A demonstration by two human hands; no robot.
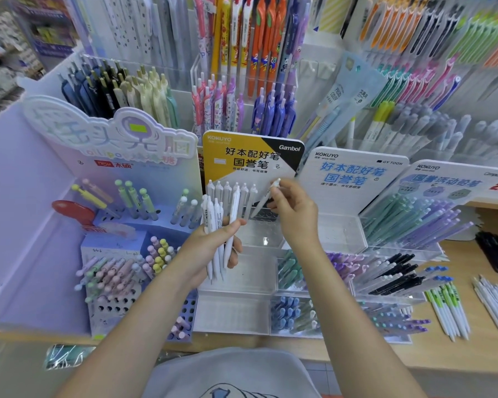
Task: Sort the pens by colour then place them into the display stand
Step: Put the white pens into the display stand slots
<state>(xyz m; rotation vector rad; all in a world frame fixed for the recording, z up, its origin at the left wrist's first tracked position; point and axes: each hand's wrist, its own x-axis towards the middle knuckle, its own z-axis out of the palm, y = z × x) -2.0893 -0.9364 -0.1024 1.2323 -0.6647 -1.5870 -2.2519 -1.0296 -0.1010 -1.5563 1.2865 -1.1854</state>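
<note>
My left hand grips a bundle of white pens, tips down, in front of the clear display stand with the yellow and black header card. My right hand pinches a single white pen near its top, its tip down in the stand's back row. Several white pens stand upright in that back row, to the left of the held pen. The stand's front compartments look bare.
A purple lollipop-pen stand is on the left. Trays of teal, purple, black and blue pens sit on the right. Loose white and green pens lie on the wooden counter at the far right. Racks of coloured pens rise behind.
</note>
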